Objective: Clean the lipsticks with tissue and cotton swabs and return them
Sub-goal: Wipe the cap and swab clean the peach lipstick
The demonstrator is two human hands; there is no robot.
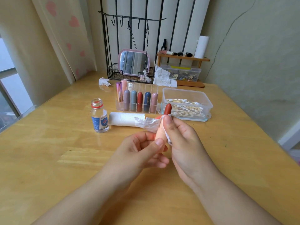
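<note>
Both hands (162, 143) gripping upright lipstick (164, 120), tissue (150, 124) wrapped around

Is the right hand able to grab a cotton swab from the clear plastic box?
Probably not yet: the right hand is pinching white tissue round the uncapped red lipstick. The lidless clear plastic box sits close behind it.

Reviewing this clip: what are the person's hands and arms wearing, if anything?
Nothing visible. Both the left hand and the right hand are bare: no gloves, rings, watch or bracelets. The forearms are uncovered too, with no sleeves in view. Fingernails are short and look unpainted.
</note>
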